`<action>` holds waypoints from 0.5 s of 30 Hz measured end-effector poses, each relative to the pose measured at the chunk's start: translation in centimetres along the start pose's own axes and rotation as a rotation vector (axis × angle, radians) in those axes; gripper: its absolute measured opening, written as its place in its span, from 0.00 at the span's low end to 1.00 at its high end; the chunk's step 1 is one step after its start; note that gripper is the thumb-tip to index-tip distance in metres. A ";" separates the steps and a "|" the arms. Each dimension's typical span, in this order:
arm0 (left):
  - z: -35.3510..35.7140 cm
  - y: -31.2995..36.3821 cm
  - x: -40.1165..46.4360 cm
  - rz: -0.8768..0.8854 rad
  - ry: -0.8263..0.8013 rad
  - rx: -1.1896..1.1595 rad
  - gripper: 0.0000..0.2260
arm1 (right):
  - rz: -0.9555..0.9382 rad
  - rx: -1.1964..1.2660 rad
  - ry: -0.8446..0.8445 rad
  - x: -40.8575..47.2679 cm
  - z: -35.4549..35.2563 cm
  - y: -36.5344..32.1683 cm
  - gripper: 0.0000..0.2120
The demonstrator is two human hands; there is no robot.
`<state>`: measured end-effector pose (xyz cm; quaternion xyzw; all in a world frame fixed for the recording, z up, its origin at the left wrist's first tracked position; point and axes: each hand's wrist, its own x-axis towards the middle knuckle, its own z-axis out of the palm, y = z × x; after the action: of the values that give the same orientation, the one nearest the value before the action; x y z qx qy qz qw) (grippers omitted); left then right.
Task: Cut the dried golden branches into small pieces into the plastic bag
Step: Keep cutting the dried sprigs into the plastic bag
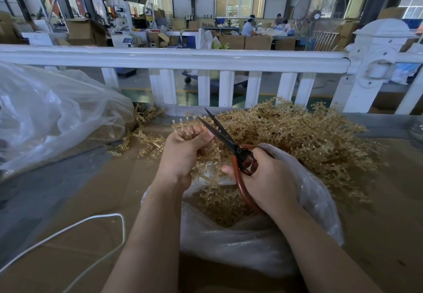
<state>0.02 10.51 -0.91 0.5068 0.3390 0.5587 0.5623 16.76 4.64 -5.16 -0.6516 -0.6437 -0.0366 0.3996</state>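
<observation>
My left hand (183, 153) grips a golden branch (183, 126) whose tips stick up above the fingers. My right hand (265, 178) holds scissors (225, 137) with red handles and black blades; the blades are parted and point up-left beside the held branch. Both hands are above an open clear plastic bag (251, 242) that lies on the table and holds cut golden pieces (224, 205). A large heap of golden branches (304, 139) lies behind and to the right of the bag.
A big clear plastic bag (52, 114) lies at the left, with loose branches (146, 141) beside it. A white cord (96, 221) loops over the cardboard-covered table (91, 189). A white railing (206, 61) runs along the table's far edge. People work at a distant table.
</observation>
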 end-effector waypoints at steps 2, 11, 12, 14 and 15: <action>0.0 -0.1 0.1 -0.006 0.010 -0.001 0.08 | -0.004 -0.008 0.014 0.0 0.1 0.1 0.30; 0.2 0.4 -0.2 -0.043 -0.008 -0.008 0.07 | -0.020 0.020 0.068 -0.1 0.2 0.2 0.32; 0.2 0.4 -0.2 -0.036 -0.011 -0.003 0.08 | -0.023 0.022 0.072 -0.1 0.1 0.1 0.32; 0.3 0.4 -0.3 -0.019 -0.009 0.002 0.09 | -0.023 0.025 0.075 -0.1 0.2 0.1 0.32; 0.3 0.5 -0.3 -0.012 -0.007 0.001 0.09 | -0.020 0.028 0.074 -0.2 0.2 0.1 0.32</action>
<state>0.12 10.09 -0.47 0.5070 0.3405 0.5531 0.5667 16.78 4.63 -5.41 -0.6377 -0.6354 -0.0558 0.4319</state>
